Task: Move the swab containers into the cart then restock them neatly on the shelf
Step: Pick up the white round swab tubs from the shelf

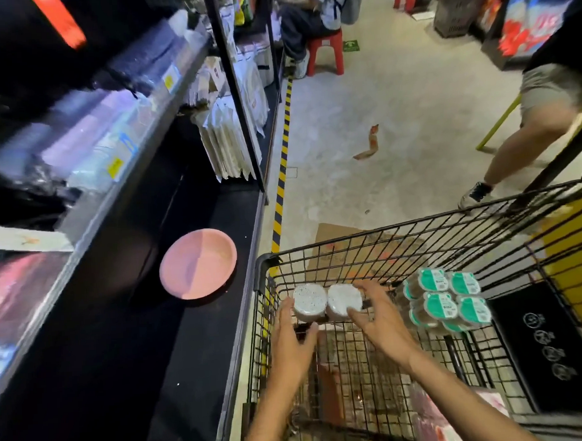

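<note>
Cart: a black wire cart (367, 250), taken as the landmark; two groups of swab containers are held inside it.
White-lidded pair: two round containers (326, 302) set side by side at the cart's front left corner; the contents cannot be told.
Green-labelled stack: a bundle of containers (448, 298) with green lids, stacked at the cart's right side, well apart from the hands.
Shelf: a dark shelf (201, 324) lies left of the cart; a pink plate (198, 263) rests on it.
Floor: cardboard (337, 241) is seen beyond the cart's front wall; a torn scrap (369, 143) lies farther off.
Bystanders: a walking person's leg (520, 150) is seen past the cart's right; another person is seated on a red stool (327, 50) far beyond.
Left hand (293, 340): curled round the left container's side.
Right hand (380, 319): fingers spread and curved over the right container, touching it.
</note>
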{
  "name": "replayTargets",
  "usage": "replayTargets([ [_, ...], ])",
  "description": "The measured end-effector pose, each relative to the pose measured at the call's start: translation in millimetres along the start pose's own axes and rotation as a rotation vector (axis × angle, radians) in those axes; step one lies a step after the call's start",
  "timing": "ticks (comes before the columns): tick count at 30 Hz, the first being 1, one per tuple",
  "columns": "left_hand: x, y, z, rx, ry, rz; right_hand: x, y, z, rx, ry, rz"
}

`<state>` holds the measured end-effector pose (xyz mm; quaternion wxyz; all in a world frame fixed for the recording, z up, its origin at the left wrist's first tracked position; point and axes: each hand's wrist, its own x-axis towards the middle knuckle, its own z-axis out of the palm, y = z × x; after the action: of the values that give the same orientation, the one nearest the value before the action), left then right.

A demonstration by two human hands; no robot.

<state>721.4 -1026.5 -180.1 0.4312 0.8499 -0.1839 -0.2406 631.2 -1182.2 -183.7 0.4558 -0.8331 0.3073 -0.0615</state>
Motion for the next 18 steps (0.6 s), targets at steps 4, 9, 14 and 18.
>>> replayTargets([
  [4, -69, 24, -49, 0.027, 0.163, 0.082, -55, -54, -11, 0.037, -0.033, -0.194],
  [9, -171, 27, -110, 0.065, 0.432, 0.086, -125, -113, -19, 0.026, -0.161, -0.424],
  [14, -282, 19, -156, 0.101, 0.635, 0.090, -188, -171, -10, 0.059, -0.309, -0.631],
  [18, -355, 7, -184, 0.116, 0.817, 0.043, -231, -214, 15, 0.059, -0.451, -0.814],
])
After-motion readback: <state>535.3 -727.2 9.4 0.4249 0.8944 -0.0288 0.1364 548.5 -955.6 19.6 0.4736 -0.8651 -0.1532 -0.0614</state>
